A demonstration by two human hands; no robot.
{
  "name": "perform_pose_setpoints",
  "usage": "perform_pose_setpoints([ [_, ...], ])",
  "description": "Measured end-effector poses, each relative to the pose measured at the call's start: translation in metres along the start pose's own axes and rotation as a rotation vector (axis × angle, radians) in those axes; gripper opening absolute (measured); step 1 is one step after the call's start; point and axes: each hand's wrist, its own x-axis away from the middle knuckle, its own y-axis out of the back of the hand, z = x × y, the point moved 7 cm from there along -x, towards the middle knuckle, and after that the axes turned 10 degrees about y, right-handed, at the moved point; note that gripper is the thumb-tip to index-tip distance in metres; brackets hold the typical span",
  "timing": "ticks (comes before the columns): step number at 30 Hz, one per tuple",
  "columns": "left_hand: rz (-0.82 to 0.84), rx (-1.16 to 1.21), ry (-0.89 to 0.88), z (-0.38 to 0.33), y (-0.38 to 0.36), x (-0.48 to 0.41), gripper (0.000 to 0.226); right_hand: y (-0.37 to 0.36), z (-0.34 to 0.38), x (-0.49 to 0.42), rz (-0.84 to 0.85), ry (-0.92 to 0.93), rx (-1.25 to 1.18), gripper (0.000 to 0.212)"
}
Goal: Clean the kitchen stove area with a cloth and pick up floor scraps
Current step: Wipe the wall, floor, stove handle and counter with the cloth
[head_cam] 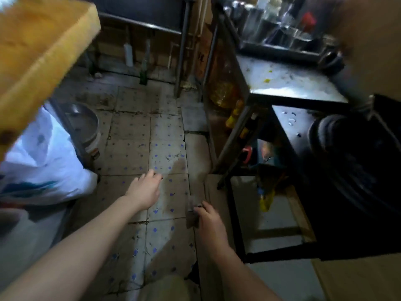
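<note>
Both my arms reach down over a dirty tiled floor [134, 137] with blue dots. My left hand [145, 187] hovers low over the tiles, fingers slightly curled and apart, holding nothing that I can see. My right hand [209, 216] pinches a blurred grey-brown scrap or cloth [192, 211] at its fingertips, just above the floor beside the stove stand. The steel stove counter [288, 83] at the right carries yellow food specks. A black burner or pot [338, 148] sits in the dark lower right.
A thick wooden chopping block [36, 53] overhangs the upper left. Below it are a white plastic bag [43, 161] and a metal basin [83, 120]. Oil bottles [225, 92] stand under the counter. Bottles [143, 68] lean at the far wall.
</note>
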Motion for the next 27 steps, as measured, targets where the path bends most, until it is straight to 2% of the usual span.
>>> perform_pose_setpoints([
  [7,-0.022,-0.023,-0.093,-0.03,0.14,0.046,0.039,0.102,0.086,0.034,-0.015,-0.007,-0.029,0.04],
  [10,-0.016,-0.037,-0.155,-0.052,0.181,0.061,0.042,0.143,0.113,0.045,-0.049,0.043,0.041,0.045],
  [14,-0.011,-0.041,-0.251,-0.086,0.221,0.074,0.042,0.198,0.131,0.055,-0.126,-0.037,0.074,0.042],
  [20,-0.001,-0.044,-0.373,-0.131,0.257,0.08,0.042,0.258,0.124,0.073,-0.224,-0.198,0.08,0.042],
  [27,0.074,-0.153,-0.55,-0.193,0.238,0.086,0.044,0.289,0.078,0.105,-0.382,-0.432,0.035,0.04],
])
